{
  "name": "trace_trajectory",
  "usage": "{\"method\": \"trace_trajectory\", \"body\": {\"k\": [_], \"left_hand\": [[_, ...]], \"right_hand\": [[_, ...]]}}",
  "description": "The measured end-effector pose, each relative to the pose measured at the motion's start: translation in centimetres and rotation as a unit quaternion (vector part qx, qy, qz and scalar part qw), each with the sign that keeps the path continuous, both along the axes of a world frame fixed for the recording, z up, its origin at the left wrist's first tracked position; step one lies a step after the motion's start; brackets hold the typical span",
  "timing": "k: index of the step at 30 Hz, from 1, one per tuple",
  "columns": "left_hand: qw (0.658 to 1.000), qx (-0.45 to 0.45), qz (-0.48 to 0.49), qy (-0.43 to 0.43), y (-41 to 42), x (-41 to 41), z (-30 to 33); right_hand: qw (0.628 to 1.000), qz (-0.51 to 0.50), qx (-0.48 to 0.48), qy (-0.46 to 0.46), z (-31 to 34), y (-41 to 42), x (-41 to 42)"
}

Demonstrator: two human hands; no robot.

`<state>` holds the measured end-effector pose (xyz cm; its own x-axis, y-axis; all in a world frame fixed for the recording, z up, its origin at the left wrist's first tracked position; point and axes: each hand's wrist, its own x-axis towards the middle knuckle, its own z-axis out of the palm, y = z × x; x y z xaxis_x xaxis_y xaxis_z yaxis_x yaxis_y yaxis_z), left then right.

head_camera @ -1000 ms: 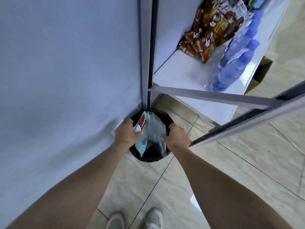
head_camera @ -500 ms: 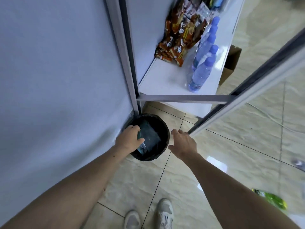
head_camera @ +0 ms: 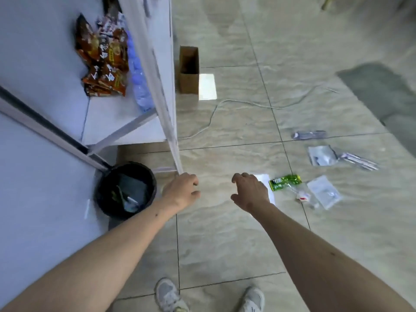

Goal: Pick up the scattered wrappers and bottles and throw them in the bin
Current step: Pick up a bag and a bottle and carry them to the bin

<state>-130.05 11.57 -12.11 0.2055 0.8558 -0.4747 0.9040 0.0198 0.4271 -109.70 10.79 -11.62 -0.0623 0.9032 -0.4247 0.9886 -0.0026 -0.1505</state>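
The black round bin [head_camera: 102, 194] stands on the floor at the shelf's corner, with clear plastic wrappers lying inside it. My left hand [head_camera: 182, 191] hovers just right of the bin, fingers loosely curled, holding nothing. My right hand [head_camera: 249, 192] is beside it over the tiles, fingers apart and empty. To its right lie a green wrapper [head_camera: 284, 182], a clear wrapper with a red mark [head_camera: 304, 195] and a clear bag [head_camera: 324, 191]. Farther off are a silvery bag [head_camera: 322, 155], a clear packet [head_camera: 358, 161] and a flattened clear bottle [head_camera: 309, 134].
A white shelf unit [head_camera: 126, 129] at the left holds orange snack packs [head_camera: 103, 61] and blue-capped water bottles [head_camera: 139, 86]. An open cardboard box [head_camera: 189, 70] stands behind it. A white cable [head_camera: 225, 102] runs across the tiles. My shoes [head_camera: 171, 296] are at the bottom edge.
Both hands let go of the clear wrappers, which now lie in the bin. The hands moved right, away from the bin, and my view swung right onto the littered floor.
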Motion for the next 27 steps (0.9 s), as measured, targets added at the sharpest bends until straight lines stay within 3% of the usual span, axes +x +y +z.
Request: {"method": "trace_trajectory", "body": {"k": [8,15,27], "left_hand": [[0.994,0.004,-0.105,0.007,-2.8,21.1,1.2],[0.99,-0.009,-0.141,0.002,-4.1,37.8,1.6],[0.975,0.003,-0.219,0.029,4.0,61.2,2.3]], "right_hand": [[0.992,-0.124,-0.001,-0.015,2.4,-7.2,21.0],[0.988,-0.149,-0.015,-0.037,3.3,-10.7,37.2],[0.975,-0.22,-0.004,-0.034,4.6,-5.0,60.6]]}}
